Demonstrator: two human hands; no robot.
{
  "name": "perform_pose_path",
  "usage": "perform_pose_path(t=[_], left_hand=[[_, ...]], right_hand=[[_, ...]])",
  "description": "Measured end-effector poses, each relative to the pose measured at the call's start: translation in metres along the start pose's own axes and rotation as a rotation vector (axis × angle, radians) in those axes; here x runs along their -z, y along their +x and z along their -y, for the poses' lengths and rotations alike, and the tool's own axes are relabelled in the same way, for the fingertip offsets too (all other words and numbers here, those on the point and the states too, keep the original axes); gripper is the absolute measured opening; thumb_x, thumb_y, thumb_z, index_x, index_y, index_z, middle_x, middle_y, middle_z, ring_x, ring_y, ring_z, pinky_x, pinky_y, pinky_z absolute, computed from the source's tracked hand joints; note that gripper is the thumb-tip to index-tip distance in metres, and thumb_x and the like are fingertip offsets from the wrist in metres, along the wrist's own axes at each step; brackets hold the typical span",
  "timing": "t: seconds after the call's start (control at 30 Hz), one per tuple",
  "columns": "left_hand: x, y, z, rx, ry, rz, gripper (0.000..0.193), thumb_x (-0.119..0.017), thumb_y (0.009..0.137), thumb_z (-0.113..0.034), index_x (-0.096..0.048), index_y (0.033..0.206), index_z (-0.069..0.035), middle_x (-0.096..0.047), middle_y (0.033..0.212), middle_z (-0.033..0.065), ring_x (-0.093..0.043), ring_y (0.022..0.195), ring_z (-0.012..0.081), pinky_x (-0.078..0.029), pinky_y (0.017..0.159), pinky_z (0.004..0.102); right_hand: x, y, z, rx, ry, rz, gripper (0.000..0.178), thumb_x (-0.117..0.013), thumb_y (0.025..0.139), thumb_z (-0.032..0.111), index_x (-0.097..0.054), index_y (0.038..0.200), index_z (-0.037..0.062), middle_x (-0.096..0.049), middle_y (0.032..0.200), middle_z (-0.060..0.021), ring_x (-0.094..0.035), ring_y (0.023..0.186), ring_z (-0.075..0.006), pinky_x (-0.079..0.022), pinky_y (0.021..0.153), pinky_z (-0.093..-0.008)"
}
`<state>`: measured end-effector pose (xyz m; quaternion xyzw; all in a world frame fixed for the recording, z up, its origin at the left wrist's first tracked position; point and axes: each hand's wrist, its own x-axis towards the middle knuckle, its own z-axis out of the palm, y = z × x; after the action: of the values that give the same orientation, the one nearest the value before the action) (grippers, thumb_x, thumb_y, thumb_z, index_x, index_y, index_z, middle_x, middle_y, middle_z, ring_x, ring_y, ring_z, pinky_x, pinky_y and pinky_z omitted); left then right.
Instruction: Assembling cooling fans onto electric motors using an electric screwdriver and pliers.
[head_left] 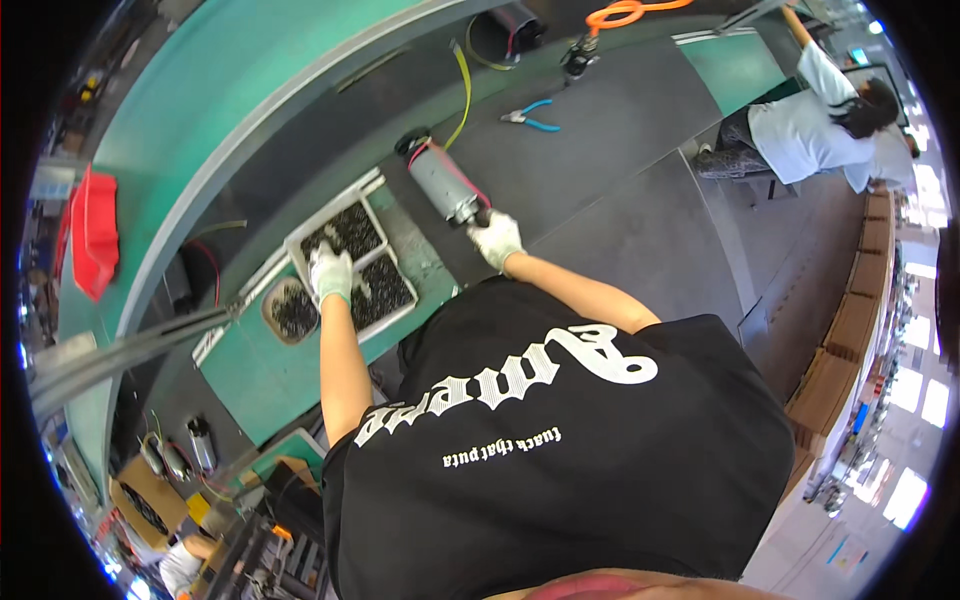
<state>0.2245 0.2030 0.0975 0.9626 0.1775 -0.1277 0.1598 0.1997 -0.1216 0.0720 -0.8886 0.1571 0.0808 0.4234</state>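
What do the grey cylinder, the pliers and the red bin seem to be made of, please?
The grey cylinder looks like metal, probably with a satin finish, judging by the soft sheen along its side. The pliers seem to have a metal head, greyish, and blue handles that may be plastic- or rubber-coated. The red bin looks like smooth moulded plastic, given its even colour.

Your grey-and-green table (pixel 630 110) has a grey cylinder (pixel 440 180) kinda mid, blue-handled pliers (pixel 541 125) farther right, plus pale bins (pixel 378 254) over left.
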Motion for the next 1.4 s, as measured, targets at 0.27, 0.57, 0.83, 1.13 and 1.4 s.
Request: perform_pose_path(t=[0.27,0.57,0.83,1.13,1.4], left_hand=[[-0.024,0.007,0.022,-0.104,0.149,0.034,0.037,-0.058,0.087,-0.024,-0.056,0.115,0.001,-0.058,0.120,0.0272,-0.058,0.109,0.0407,-0.047,0.096,0.0439],[-0.029,0.031,0.018,-0.098,0.104,-0.057,0.047,-0.051,0.093,-0.024,-0.046,0.129,0.006,-0.050,0.129,0.0313,-0.052,0.118,0.0440,-0.043,0.101,0.0463],[0.026,-0.011,-0.040,-0.245,0.529,0.259,0.047,-0.053,0.089,-0.023,-0.054,0.125,0.007,-0.052,0.127,0.0268,-0.049,0.121,0.0381,-0.041,0.103,0.0409],[0.000,0.003,0.005,-0.108,0.366,0.181,0.046,-0.052,0.087,-0.021,-0.052,0.126,0.004,-0.054,0.125,0.0248,-0.052,0.119,0.0412,-0.047,0.096,0.0433],[0.053,0.001,-0.035,-0.687,1.010,0.299,0.048,-0.045,0.094,-0.042,-0.062,0.117,-0.004,-0.060,0.118,0.0234,-0.056,0.112,0.0354,-0.046,0.092,0.0441]], right_hand=[[0.072,0.042,0.004,-0.208,0.148,0.693,0.038,-0.067,0.081,0.032,-0.069,0.106,0.0038,-0.070,0.097,-0.0176,-0.068,0.090,-0.0284,-0.052,0.084,-0.0368],[0.240,0.221,0.049,0.167,-0.049,-0.487,0.093,-0.080,0.070,0.033,-0.031,0.142,-0.0005,-0.053,0.127,-0.0215,-0.052,0.121,-0.0353,-0.042,0.103,-0.0380],[0.231,0.281,0.026,0.130,0.076,-0.465,0.069,-0.072,0.069,0.043,-0.052,0.124,0.0055,-0.064,0.111,-0.0204,-0.061,0.106,-0.0361,-0.050,0.090,-0.0401],[0.252,0.181,0.093,0.430,0.110,-0.246,0.045,-0.074,0.070,0.037,-0.064,0.098,0.0031,-0.067,0.093,-0.0184,-0.065,0.091,-0.0332,-0.050,0.081,-0.0421],[0.184,0.029,0.145,0.209,1.333,-0.135,0.029,-0.075,0.083,0.024,-0.058,0.098,0.0057,-0.060,0.085,-0.0001,-0.056,0.075,-0.0083,-0.047,0.065,-0.0270]])
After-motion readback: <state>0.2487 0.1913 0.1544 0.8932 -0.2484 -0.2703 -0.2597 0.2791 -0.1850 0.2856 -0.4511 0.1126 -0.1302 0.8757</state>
